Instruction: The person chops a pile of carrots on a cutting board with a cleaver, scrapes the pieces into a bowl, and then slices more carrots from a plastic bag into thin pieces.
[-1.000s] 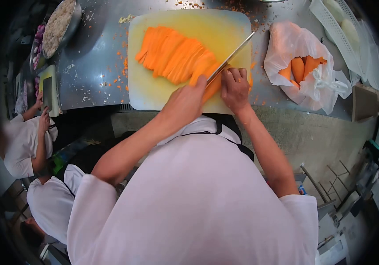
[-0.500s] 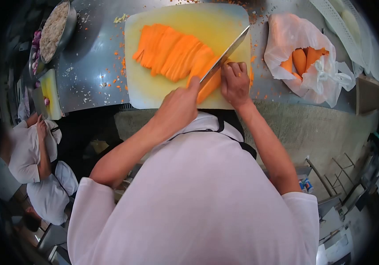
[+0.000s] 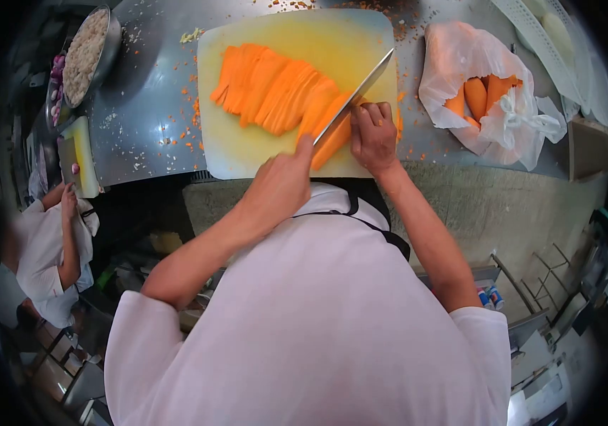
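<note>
My left hand [image 3: 278,183] is closed around the handle of a kitchen knife [image 3: 355,98], whose blade points up and to the right across the carrot. My right hand [image 3: 374,139] has its fingers curled down on the carrot [image 3: 332,142] just right of the blade; the fingertips are partly hidden. Left of the knife, thin orange carrot slices [image 3: 268,85] lie overlapping in a long fanned row. All of this rests on a yellow-stained white cutting board [image 3: 222,153].
A plastic bag [image 3: 446,78] with carrots [image 3: 476,98] stands to the right. At upper left is a metal bowl [image 3: 111,53] of pale chopped food. Orange scraps dot the steel table [image 3: 141,128]. A co-worker [image 3: 48,245] stands at the left beside another cutting board [image 3: 85,156].
The view has shifted slightly. Both hands stay at the carrot, with the knife still across it. Behind the co-worker at the left, another white-clothed figure has moved mostly out of sight.
</note>
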Tool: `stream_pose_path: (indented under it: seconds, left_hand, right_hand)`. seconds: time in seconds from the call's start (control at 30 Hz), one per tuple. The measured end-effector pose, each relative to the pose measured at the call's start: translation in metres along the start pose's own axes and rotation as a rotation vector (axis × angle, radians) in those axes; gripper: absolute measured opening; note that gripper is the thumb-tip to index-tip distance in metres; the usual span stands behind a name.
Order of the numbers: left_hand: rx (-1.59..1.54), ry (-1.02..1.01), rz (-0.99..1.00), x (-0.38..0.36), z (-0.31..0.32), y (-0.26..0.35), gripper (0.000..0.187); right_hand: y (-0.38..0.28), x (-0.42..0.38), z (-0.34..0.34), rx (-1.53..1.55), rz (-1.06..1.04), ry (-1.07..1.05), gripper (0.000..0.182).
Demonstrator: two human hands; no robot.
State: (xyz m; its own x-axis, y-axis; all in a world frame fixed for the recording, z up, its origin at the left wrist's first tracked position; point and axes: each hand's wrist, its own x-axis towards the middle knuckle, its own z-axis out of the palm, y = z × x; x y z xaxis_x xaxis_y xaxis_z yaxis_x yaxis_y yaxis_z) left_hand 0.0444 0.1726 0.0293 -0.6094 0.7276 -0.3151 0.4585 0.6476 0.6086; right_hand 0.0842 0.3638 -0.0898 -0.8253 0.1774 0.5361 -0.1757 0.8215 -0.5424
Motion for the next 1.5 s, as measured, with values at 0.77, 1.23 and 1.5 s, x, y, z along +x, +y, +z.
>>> stream_pose_path:
  seconds: [0.77,1.23,1.5]
  left_hand:
    - [0.001,-0.068,-0.081,-0.048,-0.010,-0.001,0.022]
    - [-0.006,-0.094,-0.093,-0.037,-0.010,0.005,0.021]
    - [-0.002,0.119,0.086,0.042,0.034,-0.009,0.030]
  right_hand:
    - [-0.001,-0.001,-0.005,0.038,0.025,-0.013,0.024]
    - [-0.001,-0.002,-0.004,0.037,0.046,0.007,0.023]
    - [-0.002,-0.003,-0.004,0.041,0.016,0.018,0.022]
